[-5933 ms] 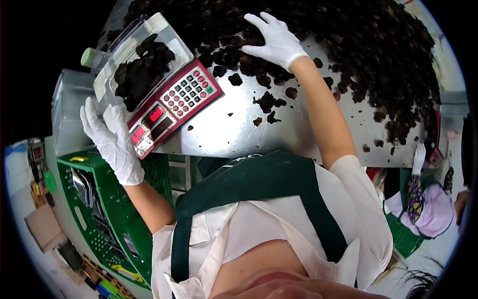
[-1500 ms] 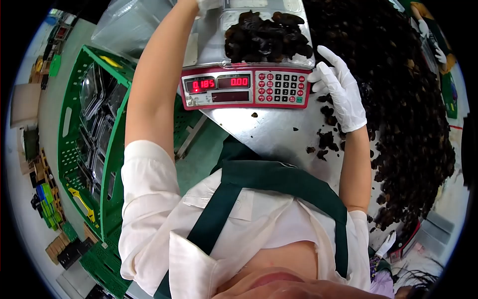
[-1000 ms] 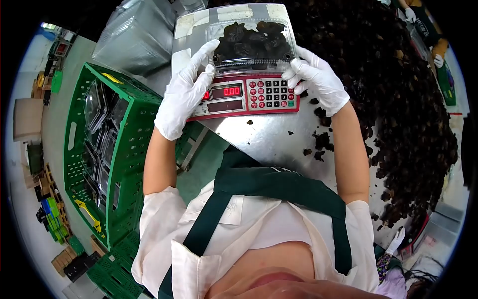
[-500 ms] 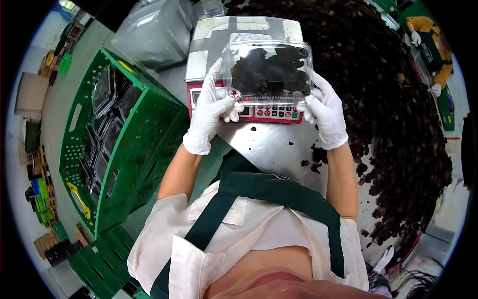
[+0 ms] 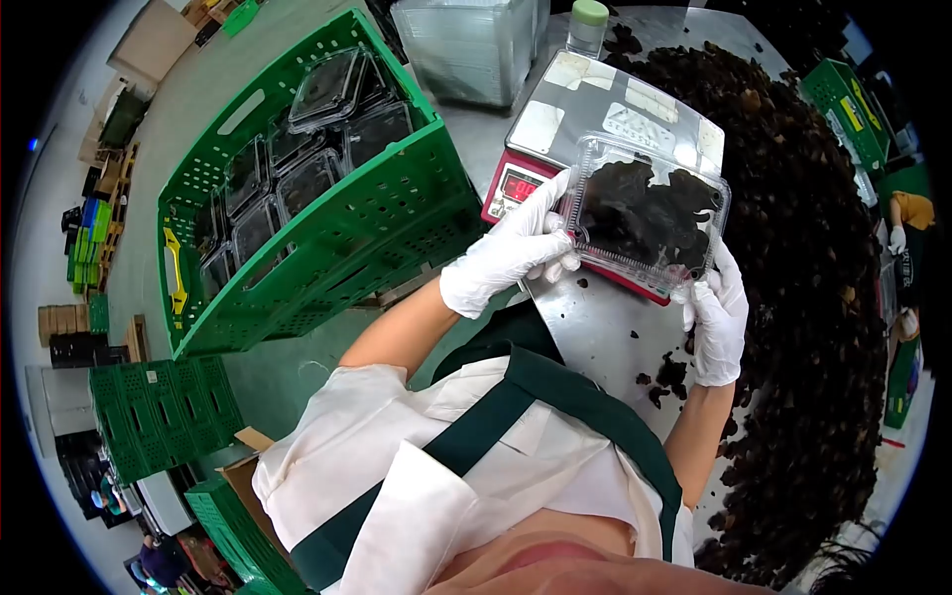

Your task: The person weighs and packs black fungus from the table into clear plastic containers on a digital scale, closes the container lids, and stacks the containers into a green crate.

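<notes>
A clear plastic clamshell box (image 5: 650, 213), its lid down over dark, crinkled pieces that look like wood ear mushroom, is held between my two white-gloved hands. My left hand (image 5: 511, 253) grips its left edge, thumb and fingers closed around it. At the lower right corner, my right hand (image 5: 716, 322) pinches the rim. Behind and partly under the box in view is a digital scale (image 5: 575, 114) with a silver top, red body and lit red display. Whether the box touches the scale, I cannot tell.
A green crate (image 5: 327, 253) at the left holds several filled clear boxes (image 5: 332, 89). Stacked clear containers (image 5: 466, 50) and a green-capped jar (image 5: 587, 28) stand behind. A large heap of dark pieces (image 5: 803, 327) covers the table's right side. Another person (image 5: 907, 218) works at far right.
My view has turned left, bringing more of the green crate into sight. Both hands still hold the box, which now appears tilted and further right. The scale's red display has come into view.
</notes>
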The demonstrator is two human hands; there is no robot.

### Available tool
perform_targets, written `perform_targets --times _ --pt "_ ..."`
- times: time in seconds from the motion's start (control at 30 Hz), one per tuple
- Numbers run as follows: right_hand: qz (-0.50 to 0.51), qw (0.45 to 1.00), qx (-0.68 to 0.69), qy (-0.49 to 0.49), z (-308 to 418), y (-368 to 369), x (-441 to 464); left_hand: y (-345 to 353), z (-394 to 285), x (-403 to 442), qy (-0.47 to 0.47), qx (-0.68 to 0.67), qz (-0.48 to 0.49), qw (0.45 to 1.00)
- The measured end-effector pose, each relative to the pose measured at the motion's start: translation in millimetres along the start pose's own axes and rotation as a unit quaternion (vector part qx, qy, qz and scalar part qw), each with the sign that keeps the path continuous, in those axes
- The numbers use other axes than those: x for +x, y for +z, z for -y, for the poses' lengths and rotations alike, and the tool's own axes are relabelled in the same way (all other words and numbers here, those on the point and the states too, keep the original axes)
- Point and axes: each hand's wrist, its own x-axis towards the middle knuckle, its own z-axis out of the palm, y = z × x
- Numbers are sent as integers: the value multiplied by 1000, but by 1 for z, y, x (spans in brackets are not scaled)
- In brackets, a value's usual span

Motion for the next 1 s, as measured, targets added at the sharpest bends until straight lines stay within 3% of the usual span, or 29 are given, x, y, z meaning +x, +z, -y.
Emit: perform_targets --times 0.03,0.3,0.37,0.4,0.47,0.6,0.63,0.73,0.8,0.87,0.93,1.0 --pt "-21 1000 5 2 0 0 -2 8 4 -1 19 -53 -28 998" --pt "-19 998 60 -23 0 -8 -14 14 -12 -15 9 -63 -28 998" --pt "4 994 105 -33 4 -5 -14 -8 -19 -19 15 60 29 998" --pt "8 994 106 -32 11 1 -15 -19 -28 -22 76 199 6 977" --pt "27 993 115 -16 23 16 -16 -15 -42 -28 108 14 -79 991" --pt "144 989 6 27 29 44 -7 -42 -55 -50 64 69 -120 988" --pt "165 986 -18 26 33 52 -4 -47 -57 -53 86 7 -119 989" --pt "120 993 16 -1 38 61 -1 -93 -80 -82 155 110 -184 964" --pt "102 994 -10 -35 29 40 -3 -98 -124 -110 161 139 -299 930" --pt "65 998 -19 -12 17 12 -8 -134 -145 -126 237 80 -334 909" --pt "22 1000 1 13 3 -13 -16 -242 -154 -153 276 -12 -383 882" --pt "5 1000 8 9 -11 -33 -27 -324 -159 -177 215 -35 -507 834"
